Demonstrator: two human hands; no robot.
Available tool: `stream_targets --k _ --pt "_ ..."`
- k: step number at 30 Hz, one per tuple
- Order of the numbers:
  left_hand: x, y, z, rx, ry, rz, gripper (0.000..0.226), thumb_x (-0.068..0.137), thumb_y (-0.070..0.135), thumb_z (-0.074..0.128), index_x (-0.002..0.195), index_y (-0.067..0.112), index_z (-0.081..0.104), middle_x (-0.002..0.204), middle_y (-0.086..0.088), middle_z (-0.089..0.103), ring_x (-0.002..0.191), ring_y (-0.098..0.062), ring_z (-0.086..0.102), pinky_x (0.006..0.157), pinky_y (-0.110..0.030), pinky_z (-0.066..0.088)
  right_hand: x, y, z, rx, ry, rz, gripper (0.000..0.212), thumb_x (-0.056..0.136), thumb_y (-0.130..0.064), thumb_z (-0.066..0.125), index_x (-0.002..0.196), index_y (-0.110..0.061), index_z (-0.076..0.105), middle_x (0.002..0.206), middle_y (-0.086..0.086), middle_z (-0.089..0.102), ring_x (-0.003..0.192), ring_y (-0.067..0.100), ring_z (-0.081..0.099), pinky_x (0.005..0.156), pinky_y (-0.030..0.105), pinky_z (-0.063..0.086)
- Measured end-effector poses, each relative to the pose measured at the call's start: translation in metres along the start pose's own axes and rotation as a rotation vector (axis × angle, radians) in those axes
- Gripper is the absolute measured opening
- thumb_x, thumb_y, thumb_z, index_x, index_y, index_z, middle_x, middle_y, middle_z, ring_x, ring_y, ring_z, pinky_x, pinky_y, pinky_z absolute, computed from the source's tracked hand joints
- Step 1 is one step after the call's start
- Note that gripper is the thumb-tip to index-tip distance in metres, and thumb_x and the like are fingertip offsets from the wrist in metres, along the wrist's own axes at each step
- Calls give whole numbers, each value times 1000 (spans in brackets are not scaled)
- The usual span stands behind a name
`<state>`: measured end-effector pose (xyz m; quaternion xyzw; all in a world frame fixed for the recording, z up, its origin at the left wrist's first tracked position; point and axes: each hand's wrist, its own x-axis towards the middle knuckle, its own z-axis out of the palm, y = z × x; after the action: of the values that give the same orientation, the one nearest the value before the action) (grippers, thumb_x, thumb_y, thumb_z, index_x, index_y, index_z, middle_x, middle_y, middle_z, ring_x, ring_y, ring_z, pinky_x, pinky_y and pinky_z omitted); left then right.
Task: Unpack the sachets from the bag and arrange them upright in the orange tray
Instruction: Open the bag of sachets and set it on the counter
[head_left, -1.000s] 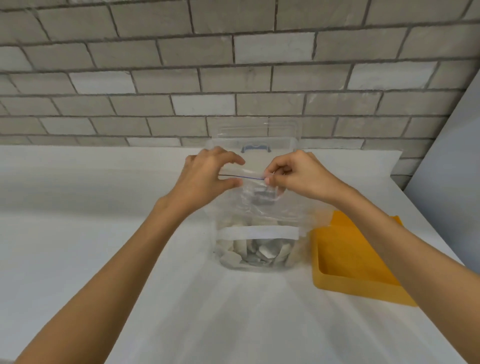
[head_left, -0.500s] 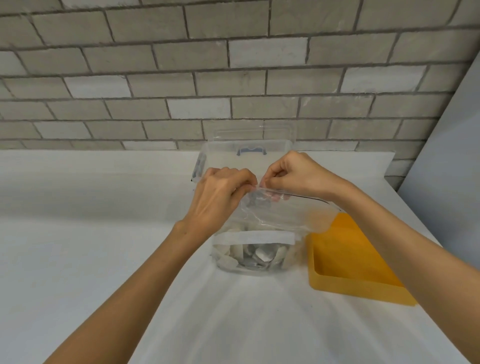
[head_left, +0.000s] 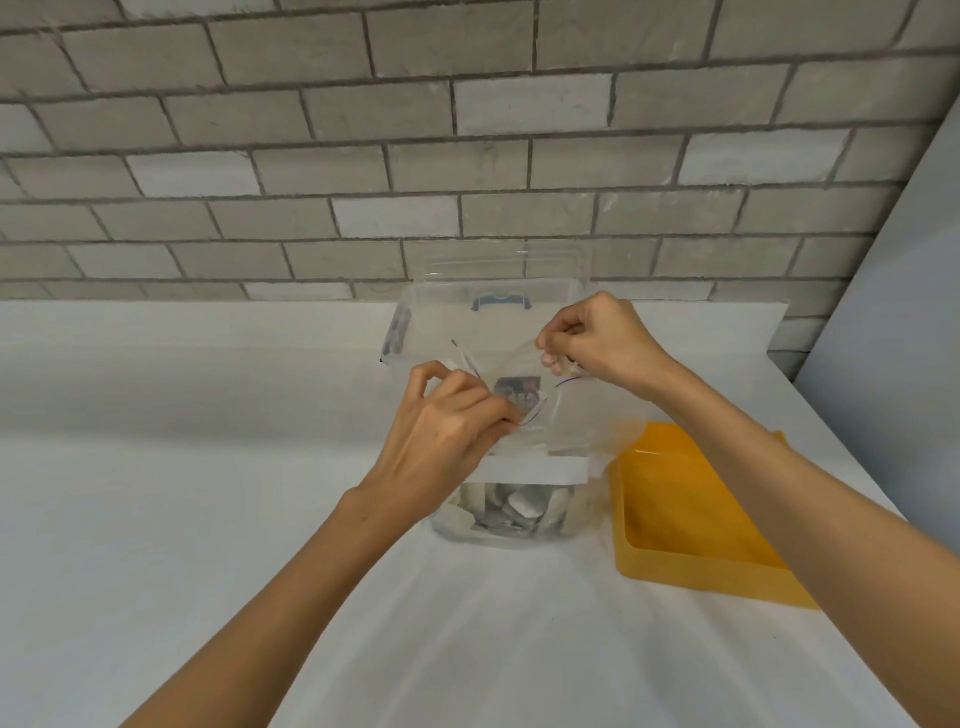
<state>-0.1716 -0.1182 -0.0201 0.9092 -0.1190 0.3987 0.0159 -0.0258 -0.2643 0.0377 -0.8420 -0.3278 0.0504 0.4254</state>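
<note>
Sachets (head_left: 511, 512), small white and grey packets, lie in a loose heap at the bottom of a clear plastic zip bag (head_left: 571, 431) that stands in the middle of the frame on a white desk (head_left: 208, 519). We look down on it from head height, with two bare forearms reaching in from the lower corners.

We see the left hand (head_left: 447, 431), just left of centre, with its fingers curled and pinching the near lip of the bag's mouth. The right hand (head_left: 602, 338), a little higher and to the right of centre, pinches the far lip between thumb and fingertips. The two lips stand apart between the hands, so the mouth of the bag is open. Through the gap we make out one more packet with dark print (head_left: 517, 392), sitting higher in the bag than the heap. A white label strip (head_left: 535, 467) runs across the front of the bag, above the heap.

A shallow orange plastic tray (head_left: 685, 499) sits on the desk just beside the bag, at the centre right of the frame; the right forearm crosses above its far corner. We see no packets in it.

Behind the bag, at the upper centre, stands a clear plastic storage box with a blue-grey latch (head_left: 501, 301), against a grey brick wall (head_left: 467, 156) that fills the top of the frame. A plain grey panel (head_left: 893, 312) closes off the right edge.
</note>
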Motion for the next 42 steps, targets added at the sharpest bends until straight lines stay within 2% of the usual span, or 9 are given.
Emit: stream_targets --k 6,11,18,25,29,33,36,39,42 --pt "27 1 -16 -310 213 -856 35 79 54 67 102 29 57 115 7 42 98 -9 48 85 -33 43 -1 -5 -2 -25 -68 -75 10 85 -13 65 86 -13 76 76 -1 74 72 2 69 64 10 53" --pt "39 -10 -6 -732 81 -1154 64 66 18 76 107 29 28 115 -12 45 96 -27 57 74 -41 56 -4 -16 4 -93 -185 -139 11 83 -18 69 94 -16 71 74 -1 73 70 4 68 65 13 48" --pt "24 -3 -7 -585 -48 -963 31 79 2 57 70 31 54 100 6 48 72 -20 51 68 -37 49 15 -9 8 -129 69 -147 20 82 5 58 81 -8 73 67 -4 65 55 7 62 56 13 50" --pt "30 -6 -23 66 -427 -543 36 82 24 65 105 50 63 153 0 11 135 -28 14 105 -47 21 7 -13 12 20 -41 -239 10 84 -4 66 83 -11 59 69 3 70 61 11 67 66 22 52" --pt "54 -16 -17 -117 -600 -684 32 91 26 57 121 37 61 125 5 57 132 -23 38 90 -39 38 2 -23 14 -319 -155 -320 29 86 -4 54 81 -26 72 82 -10 65 73 1 59 68 28 49" --pt "48 -19 -17 -58 -603 -654 69 82 -4 58 139 33 44 124 -2 45 110 -24 53 73 -34 44 -13 -5 24 -880 -347 -21 47 88 -20 55 129 -44 51 120 4 49 106 30 55 73 33 41" --pt "29 -25 -29 4 -622 -749 81 83 1 58 144 44 29 123 -5 32 91 -30 55 71 -36 46 -28 16 9 -759 -462 212 79 88 -11 53 141 -57 17 125 6 41 100 27 55 71 29 48" --pt "1 -28 -40 -20 -672 -846 86 85 26 66 142 59 10 116 -2 34 85 -29 55 71 -33 46 -44 18 -8 -526 -472 166 90 85 -6 60 145 -54 13 109 -2 38 90 16 46 60 21 44" --pt "-17 -20 -36 -612 -620 -996 109 80 7 71 133 71 1 134 7 37 109 -24 53 68 -31 57 -64 13 -2 -402 -511 107 95 79 1 64 148 -45 17 131 -7 43 115 14 46 85 22 47"
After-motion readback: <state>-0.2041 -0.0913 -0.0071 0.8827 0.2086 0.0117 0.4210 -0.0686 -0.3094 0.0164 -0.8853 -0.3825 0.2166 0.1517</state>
